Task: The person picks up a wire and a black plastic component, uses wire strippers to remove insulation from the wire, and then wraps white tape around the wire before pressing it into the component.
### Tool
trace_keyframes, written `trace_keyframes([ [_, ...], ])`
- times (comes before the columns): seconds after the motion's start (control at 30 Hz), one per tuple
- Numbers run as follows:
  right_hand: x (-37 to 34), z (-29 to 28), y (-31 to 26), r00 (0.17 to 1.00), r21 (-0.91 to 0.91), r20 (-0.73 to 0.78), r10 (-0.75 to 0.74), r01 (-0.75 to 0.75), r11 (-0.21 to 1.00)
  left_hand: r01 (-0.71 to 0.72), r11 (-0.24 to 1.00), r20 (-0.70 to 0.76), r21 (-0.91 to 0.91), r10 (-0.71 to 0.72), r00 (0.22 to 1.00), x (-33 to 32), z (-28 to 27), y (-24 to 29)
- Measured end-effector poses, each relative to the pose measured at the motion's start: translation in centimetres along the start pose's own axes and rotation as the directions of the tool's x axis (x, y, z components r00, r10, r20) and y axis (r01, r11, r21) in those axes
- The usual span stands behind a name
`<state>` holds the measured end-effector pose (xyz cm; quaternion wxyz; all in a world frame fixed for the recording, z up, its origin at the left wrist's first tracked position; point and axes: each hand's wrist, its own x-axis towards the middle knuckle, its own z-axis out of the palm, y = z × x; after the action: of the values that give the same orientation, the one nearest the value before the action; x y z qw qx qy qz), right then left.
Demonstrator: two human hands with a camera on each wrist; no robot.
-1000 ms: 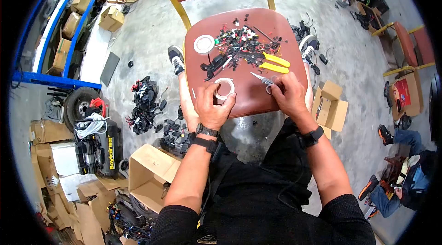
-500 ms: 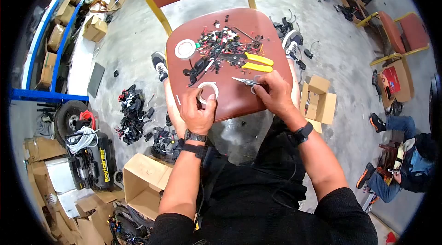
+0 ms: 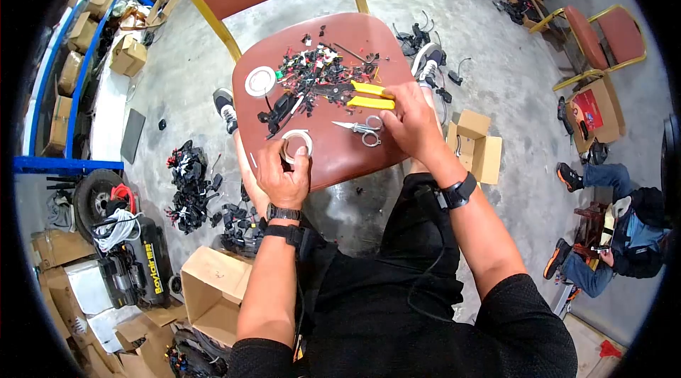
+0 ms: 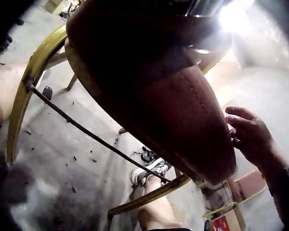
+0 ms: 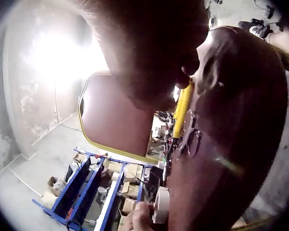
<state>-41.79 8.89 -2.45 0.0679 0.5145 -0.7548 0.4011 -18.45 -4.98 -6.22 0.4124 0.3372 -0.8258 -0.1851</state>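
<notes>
My left hand (image 3: 282, 178) holds a roll of white tape (image 3: 308, 139) between thumb and fingers at the near left of the brown chair seat (image 3: 333, 165). The right wrist view shows the tape roll (image 5: 162, 204) on edge against the seat. My right hand (image 3: 413, 122) is at the handle ends of yellow-handled pliers (image 3: 370, 88), its thumb and forefinger apart. Small silver scissors (image 3: 359, 127) lie loose on the seat, left of that thumb. The pliers' dark jaws point left into a heap of small connectors and wire scraps (image 3: 308, 66).
A flat white ring-shaped spool (image 3: 260, 81) lies at the seat's left. Black cable parts (image 3: 190, 186) are piled on the floor, near an open cardboard box (image 3: 216, 282). Another open box (image 3: 477, 151) stands right of the chair. A person (image 3: 624, 236) sits at far right.
My right hand has let go of the scissors, leaving them on the seat, and moved forward to the pliers' handles. The left hand keeps the tape roll. The head view has shifted right.
</notes>
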Motion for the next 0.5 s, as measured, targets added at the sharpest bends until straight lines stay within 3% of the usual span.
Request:
trace_keyframes([
  [0.13, 1.0, 0.2, 0.6, 0.961, -0.103, 0.23, 0.155, -0.134, 0.986, -0.036, 0.999, -0.011, 0.022, 0.036, 0.999, 0.1, 0.0, 0.1],
  [0.23, 1.4, 0.6, 1.1, 0.93, -0.083, 0.306, 0.201, -0.185, 0.979, -0.027, 0.999, -0.009, 0.027, 0.027, 1.0, 0.2, 0.1, 0.1],
  [0.33, 1.8, 0.1, 0.6, 0.915, -0.072, 0.325, 0.238, -0.227, 0.971, -0.012, 0.999, 0.0, 0.035, 0.012, 1.0, 0.2, -0.1, 0.3],
  [0.43, 1.5, 0.1, 1.0, 0.97, -0.032, 0.221, 0.103, -0.098, 0.995, -0.026, 0.999, -0.006, 0.038, 0.026, 1.0, 0.2, -0.1, 0.2],
  [0.5, 1.2, 0.0, 0.9, 0.91, 0.127, 0.297, 0.288, -0.337, 0.933, -0.039, 0.998, -0.012, 0.042, 0.04, 0.999, 0.2, -0.1, 0.1],
])
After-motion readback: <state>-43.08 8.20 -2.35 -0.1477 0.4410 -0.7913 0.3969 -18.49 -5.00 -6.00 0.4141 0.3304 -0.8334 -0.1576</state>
